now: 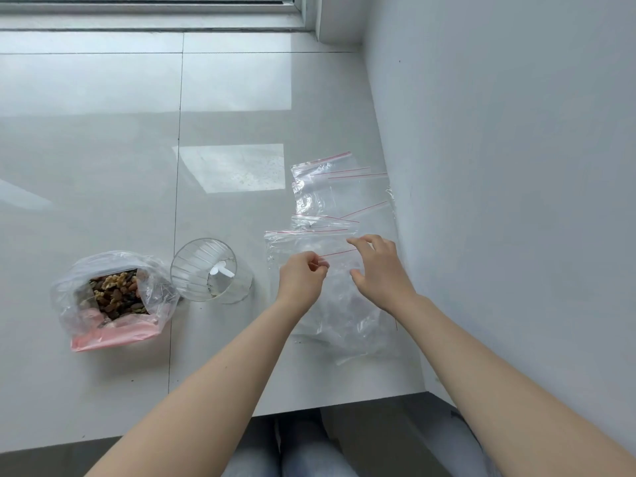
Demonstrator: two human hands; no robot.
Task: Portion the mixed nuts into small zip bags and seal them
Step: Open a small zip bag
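A large clear bag of mixed nuts [115,294] lies open at the left on the white tiled ledge [103,149], with a pink strip along its near edge. Beside it stands a clear glass cup [206,270] with a small white scoop [222,271] inside. Several empty small zip bags [330,197] with red seal lines lie spread at the right. My left hand [303,278] pinches the red-lined mouth of the nearest zip bag [340,297]. My right hand [380,270] hovers over the same bag's mouth with fingers curved and spread; whether it touches the bag is unclear.
A white wall [516,166] rises close along the right of the bags. A window frame [155,15] runs along the far edge. The ledge's near edge ends above my knees in light jeans [292,456].
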